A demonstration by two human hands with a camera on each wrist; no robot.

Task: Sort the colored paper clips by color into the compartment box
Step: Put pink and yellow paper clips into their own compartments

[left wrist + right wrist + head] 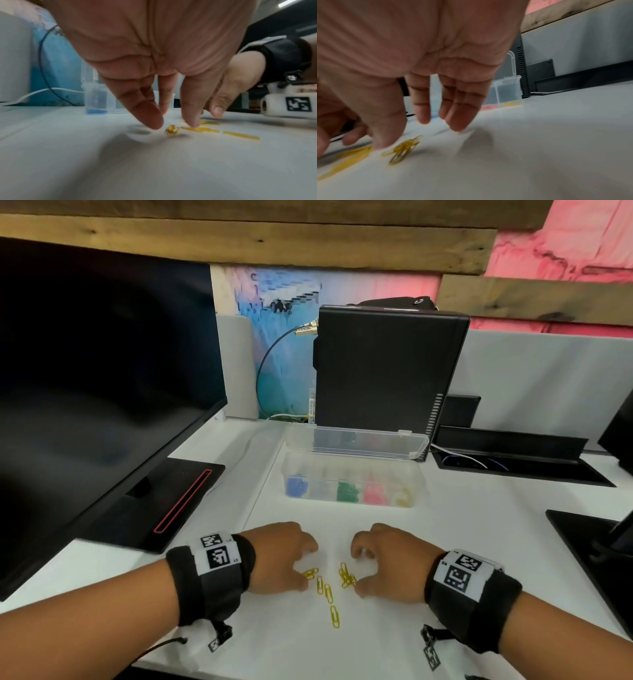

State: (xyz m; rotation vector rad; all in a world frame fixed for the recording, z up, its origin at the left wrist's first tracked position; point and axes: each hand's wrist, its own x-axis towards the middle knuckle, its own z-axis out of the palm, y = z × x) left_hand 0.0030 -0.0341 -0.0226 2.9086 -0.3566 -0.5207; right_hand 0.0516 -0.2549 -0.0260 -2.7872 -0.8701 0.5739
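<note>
Head view: white desk [479, 542], monitor [85, 371], box [352, 481]; both hands [281, 556] [387, 559] loosely spread, empty, over blurred clips [329, 590].

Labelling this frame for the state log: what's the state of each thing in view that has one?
compartment box: lid open, sorted clips inside by color
yellow paper clips: loose on the table, none lifted
left hand: fingers curved down at the clips, holding nothing
right hand: fingers curved down at the clips, holding nothing
monitor: screen dark
</note>
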